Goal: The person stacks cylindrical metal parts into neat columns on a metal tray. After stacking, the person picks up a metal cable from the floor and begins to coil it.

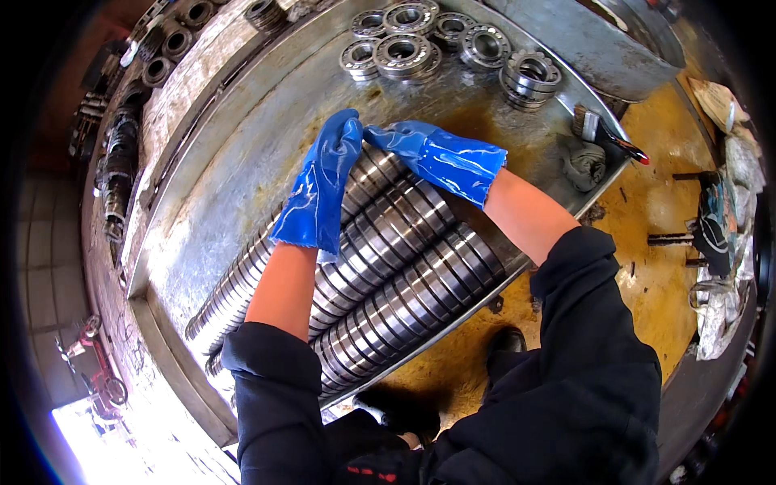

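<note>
Both my hands wear blue rubber gloves with pale streaks and meet at the far end of the left row of steel bearing rings [376, 174]. My left hand [337, 149] is closed, its fingers curled at the left side of that end. From the right comes my right hand [420, 145], fingers bent and pressed together, their tips close to the left glove. The gloves hide what lies between the fingers. Two more rows, the middle row [388, 234] and the near-right row [412, 295], lie side by side along the shallow metal tray [242, 174].
Several bearings [404, 50] stand grouped at the tray's far end, with a small stack [529, 77] at their right. A paintbrush [602, 133] and a grey rag [582, 162] lie by the right rim. A metal tub [590, 44] stands beyond; machine parts [121, 166] line the left.
</note>
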`<state>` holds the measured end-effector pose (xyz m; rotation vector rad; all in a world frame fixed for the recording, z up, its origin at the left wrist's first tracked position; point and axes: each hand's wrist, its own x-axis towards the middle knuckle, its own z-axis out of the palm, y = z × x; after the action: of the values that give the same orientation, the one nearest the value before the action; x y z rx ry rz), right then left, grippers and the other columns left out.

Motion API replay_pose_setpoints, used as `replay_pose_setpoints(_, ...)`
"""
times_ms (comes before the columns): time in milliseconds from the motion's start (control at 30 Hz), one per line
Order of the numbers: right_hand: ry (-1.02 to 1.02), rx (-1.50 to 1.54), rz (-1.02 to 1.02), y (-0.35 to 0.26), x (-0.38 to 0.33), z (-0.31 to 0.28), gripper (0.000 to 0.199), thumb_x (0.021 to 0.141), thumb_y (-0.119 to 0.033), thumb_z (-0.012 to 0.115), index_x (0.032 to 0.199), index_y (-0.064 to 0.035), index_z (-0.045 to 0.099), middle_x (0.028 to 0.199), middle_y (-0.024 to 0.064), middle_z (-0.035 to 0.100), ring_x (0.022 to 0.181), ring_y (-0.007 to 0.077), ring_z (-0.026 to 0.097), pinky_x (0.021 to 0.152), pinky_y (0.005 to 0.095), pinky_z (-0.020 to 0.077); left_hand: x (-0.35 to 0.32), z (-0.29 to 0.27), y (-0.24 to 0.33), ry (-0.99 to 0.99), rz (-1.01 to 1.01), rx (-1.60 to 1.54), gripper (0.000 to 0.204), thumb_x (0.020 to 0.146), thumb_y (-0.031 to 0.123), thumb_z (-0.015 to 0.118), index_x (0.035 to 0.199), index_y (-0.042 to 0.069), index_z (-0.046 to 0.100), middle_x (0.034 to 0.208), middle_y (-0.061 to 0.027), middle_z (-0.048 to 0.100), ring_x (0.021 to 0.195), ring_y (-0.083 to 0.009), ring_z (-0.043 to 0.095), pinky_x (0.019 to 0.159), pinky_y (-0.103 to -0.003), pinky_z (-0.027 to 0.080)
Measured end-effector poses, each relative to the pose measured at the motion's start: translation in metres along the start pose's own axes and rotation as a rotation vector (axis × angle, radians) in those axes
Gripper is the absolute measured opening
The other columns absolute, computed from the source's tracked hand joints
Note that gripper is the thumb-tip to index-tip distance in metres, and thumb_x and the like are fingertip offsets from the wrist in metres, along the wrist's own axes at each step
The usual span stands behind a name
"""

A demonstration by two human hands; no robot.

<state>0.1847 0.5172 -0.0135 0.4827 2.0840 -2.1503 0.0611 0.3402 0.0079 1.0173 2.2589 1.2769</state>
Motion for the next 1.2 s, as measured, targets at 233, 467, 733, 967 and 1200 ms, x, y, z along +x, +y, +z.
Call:
replay_pose_setpoints(233,0.859,-1.206,-0.047,-0.020,-0.025,-0.085,0.065,0.086,-0.063,0.068,0.120,-0.0076,0.066,0.098,0.0183,0.074,0.090,0.0382,0.072,0.083,0.0517,0.0568,0.006,0.021,0.008,-0.015,-0.022,0.288,0.047,0.102,0.039,0.065,0.140,0.011,0.063,0.126,-0.0188,0.072,0.118,-0.0310,0.069,0.103,-0.040,0.052)
replay_pose_setpoints(467,1.074,-1.763,0.047,0.042,-0.024,-0.220,0.037,0.109,-0.023,0.038,0.111,-0.0064,0.071,0.088,0.0166,0.078,0.070,0.0320,0.074,0.074,0.0480,0.0559,0.013,0.037,0.005,0.012,0.029,0.325,0.048,0.100,0.043,0.065,0.138,0.012,0.063,0.125,-0.0195,0.073,0.117,-0.0365,0.070,0.102,-0.043,0.053)
replay_pose_setpoints(733,0.626,-1.265,-0.068,-0.021,-0.077,-0.160,0.035,0.093,-0.029,0.066,0.122,-0.0098,0.066,0.100,0.0155,0.076,0.087,0.0333,0.074,0.082,0.0458,0.0581,0.003,0.019,-0.004,0.031,0.006,0.391,0.050,0.101,0.041,0.066,0.140,0.010,0.062,0.126,-0.0206,0.073,0.118,-0.0324,0.070,0.101,-0.040,0.053)
replay_pose_setpoints(967,0.078,-1.494,-0.018,-0.014,-0.128,-0.165,0.075,0.075,-0.036,0.088,0.140,-0.0130,0.059,0.117,0.0154,0.074,0.108,0.0370,0.072,0.092,0.0486,0.0579,0.009,0.026,-0.005,0.034,0.032,0.341,0.051,0.101,0.042,0.066,0.140,0.010,0.062,0.127,-0.0201,0.072,0.119,-0.0317,0.070,0.103,-0.040,0.053)
replay_pose_setpoints(1200,0.296,-1.353,0.031,-0.009,-0.158,-0.137,0.075,0.080,-0.053,0.080,0.139,-0.0120,0.059,0.122,0.0150,0.075,0.112,0.0346,0.072,0.096,0.0456,0.0580,0.002,0.021,0.010,0.023,-0.006,0.405,0.054,0.101,0.048,0.063,0.139,0.009,0.064,0.131,-0.0211,0.071,0.123,-0.0353,0.068,0.106,-0.042,0.051)
